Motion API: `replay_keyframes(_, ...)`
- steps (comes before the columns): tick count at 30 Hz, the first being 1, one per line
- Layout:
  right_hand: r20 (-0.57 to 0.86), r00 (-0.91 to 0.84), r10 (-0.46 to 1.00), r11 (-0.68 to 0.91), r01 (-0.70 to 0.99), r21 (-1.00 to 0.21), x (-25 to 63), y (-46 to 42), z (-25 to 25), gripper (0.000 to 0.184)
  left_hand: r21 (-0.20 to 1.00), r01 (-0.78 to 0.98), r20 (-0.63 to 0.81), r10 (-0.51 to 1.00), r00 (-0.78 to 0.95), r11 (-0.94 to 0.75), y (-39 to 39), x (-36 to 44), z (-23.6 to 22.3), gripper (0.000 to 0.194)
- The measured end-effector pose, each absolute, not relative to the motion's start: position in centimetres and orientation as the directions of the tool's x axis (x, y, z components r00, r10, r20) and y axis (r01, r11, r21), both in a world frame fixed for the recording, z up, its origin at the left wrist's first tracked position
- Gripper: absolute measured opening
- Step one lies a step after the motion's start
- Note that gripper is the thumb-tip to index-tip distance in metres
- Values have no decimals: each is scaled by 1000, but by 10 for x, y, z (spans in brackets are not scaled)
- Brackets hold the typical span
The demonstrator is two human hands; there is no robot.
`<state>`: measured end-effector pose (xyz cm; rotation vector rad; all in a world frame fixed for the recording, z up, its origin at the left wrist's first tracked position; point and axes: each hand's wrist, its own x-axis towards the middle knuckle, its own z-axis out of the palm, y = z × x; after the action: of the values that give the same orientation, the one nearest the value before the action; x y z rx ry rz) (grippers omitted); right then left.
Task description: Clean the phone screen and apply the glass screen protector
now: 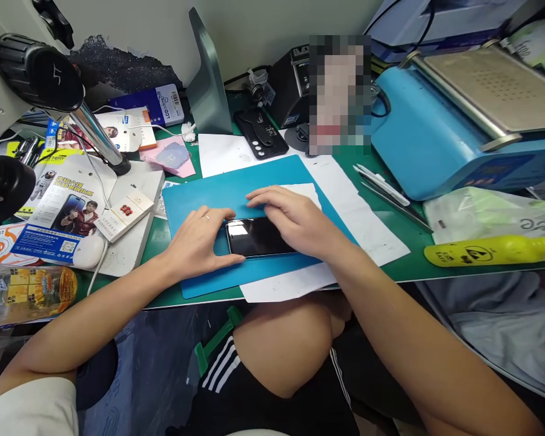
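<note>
A black smartphone [254,237] lies flat, screen up, on a blue work mat [209,194] near the table's front edge. My left hand [198,237] grips the phone's left end, thumb at its near edge and fingers at its far edge. My right hand [290,219] rests over the phone's right half with fingers stretched along the far edge, pressing down on it. White paper sheets [354,212] lie under and beside the mat.
A blue machine with a metal plate [458,115] fills the right. A yellow tool [490,249], tweezers [390,192] and a plastic bag [485,212] lie right of the mat. Phone-accessory boxes [68,212], a white mouse [88,251] and a microscope [36,72] stand left. A grey stand [206,85] is behind.
</note>
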<state>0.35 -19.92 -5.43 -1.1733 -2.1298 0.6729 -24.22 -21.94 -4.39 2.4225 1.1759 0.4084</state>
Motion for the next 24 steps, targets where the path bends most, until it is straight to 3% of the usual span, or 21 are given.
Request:
replay_keyframes(8,287,-191,939,336,691,-639,57,-212,-58,32,532,665,104,820,563,-524,-218,-244,-41,57)
replay_keyframes(13,426,-163,890,426,630,-649,59,-232,-62,29,566,673,125,857,500,-475,-216,-244,-42,50)
replay_keyframes(18,600,-135,788,537,626,-565,59,-232,-65,18,579,680,139,877,461,-450,-216,-244,-43,46)
replay_keyframes(24,603,-163,781,544,651,-529,50,-203,-56,20,550,712,151,891,429,-437,-217,-245,-44,49)
